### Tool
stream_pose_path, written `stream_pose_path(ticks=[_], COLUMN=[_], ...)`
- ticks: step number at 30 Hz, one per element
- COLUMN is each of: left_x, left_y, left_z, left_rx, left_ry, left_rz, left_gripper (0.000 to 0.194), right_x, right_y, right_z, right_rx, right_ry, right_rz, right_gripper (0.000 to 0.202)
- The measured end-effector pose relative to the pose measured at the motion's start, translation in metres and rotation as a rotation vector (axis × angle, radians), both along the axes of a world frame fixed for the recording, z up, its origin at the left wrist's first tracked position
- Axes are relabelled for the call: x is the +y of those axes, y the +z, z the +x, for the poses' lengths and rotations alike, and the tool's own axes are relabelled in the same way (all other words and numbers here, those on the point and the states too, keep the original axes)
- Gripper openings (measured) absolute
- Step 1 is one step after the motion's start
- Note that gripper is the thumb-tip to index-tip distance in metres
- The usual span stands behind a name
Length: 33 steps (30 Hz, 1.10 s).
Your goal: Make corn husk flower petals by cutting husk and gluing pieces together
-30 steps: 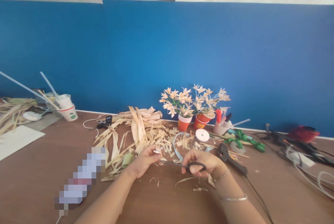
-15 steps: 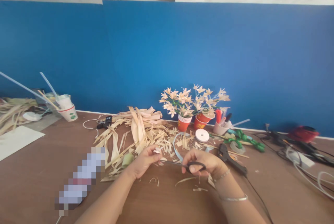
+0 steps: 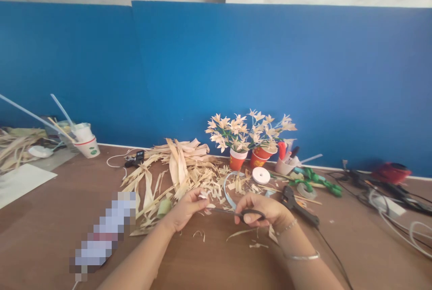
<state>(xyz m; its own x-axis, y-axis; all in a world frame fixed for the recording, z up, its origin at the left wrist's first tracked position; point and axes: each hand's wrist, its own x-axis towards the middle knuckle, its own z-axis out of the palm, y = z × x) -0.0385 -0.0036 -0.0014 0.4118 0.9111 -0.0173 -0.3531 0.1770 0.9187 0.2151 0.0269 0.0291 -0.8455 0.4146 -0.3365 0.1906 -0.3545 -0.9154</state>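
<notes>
Between the thumb and fingers of my left hand (image 3: 188,209) is pinched a small pale piece of corn husk (image 3: 204,195). My right hand (image 3: 258,209) grips black-handled scissors (image 3: 252,215), fingers through the loops. The blades point left and reach the husk near my left fingertips; whether they are parted is too small to tell. Behind my hands lies a heap of dry corn husks and trimmings (image 3: 199,177). A few thin offcuts (image 3: 259,246) are scattered on the brown table in front of me.
Husk flowers (image 3: 236,132) stand in red paper cups (image 3: 238,160) at the back. A white ribbon roll (image 3: 261,175) lies before them. Right of my right hand rests a black glue gun (image 3: 297,206) with its cord. Cables (image 3: 388,204) spread far right; a white cup (image 3: 87,146) stands left.
Almost nothing differs. Both hands keep their hold on the husk piece and the scissors, and the view has shifted very slightly.
</notes>
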Motion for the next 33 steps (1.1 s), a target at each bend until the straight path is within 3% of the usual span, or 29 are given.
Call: stream_pose_path(ticks=[6, 10, 14, 17, 19, 23, 28, 33], left_x=[0.0, 0.001, 0.001, 0.0, 0.0, 0.0, 0.001, 0.001], left_y=[-0.001, 0.001, 0.002, 0.001, 0.001, 0.0, -0.002, -0.004], left_z=[0.0, 0.0, 0.003, 0.004, 0.004, 0.004, 0.005, 0.007], left_rx=[0.003, -0.017, -0.076, -0.118, -0.135, -0.147, -0.153, -0.164], left_ry=[0.047, 0.099, 0.171, 0.192, 0.191, 0.174, 0.145, 0.162], left_rz=[-0.011, -0.02, -0.08, -0.13, -0.156, -0.175, -0.168, -0.192], left_gripper=[0.024, 0.023, 0.025, 0.026, 0.027, 0.027, 0.026, 0.025], right_x=[0.0, 0.002, 0.004, 0.001, -0.003, -0.003, 0.003, -0.014], right_y=[0.003, 0.008, 0.007, 0.002, -0.002, -0.012, -0.015, 0.008], right_z=[0.008, 0.013, -0.002, -0.021, -0.031, -0.036, -0.025, -0.038], right_rx=[-0.033, -0.089, -0.575, -0.981, -1.113, -1.127, -0.995, -0.907], right_ry=[0.003, -0.22, -0.508, -0.592, -0.581, -0.539, -0.516, -0.511], right_rz=[0.043, 0.198, 0.548, 0.932, 1.068, 1.095, 0.924, 1.076], right_gripper=[0.039, 0.046, 0.02, 0.006, 0.006, 0.017, 0.033, 0.009])
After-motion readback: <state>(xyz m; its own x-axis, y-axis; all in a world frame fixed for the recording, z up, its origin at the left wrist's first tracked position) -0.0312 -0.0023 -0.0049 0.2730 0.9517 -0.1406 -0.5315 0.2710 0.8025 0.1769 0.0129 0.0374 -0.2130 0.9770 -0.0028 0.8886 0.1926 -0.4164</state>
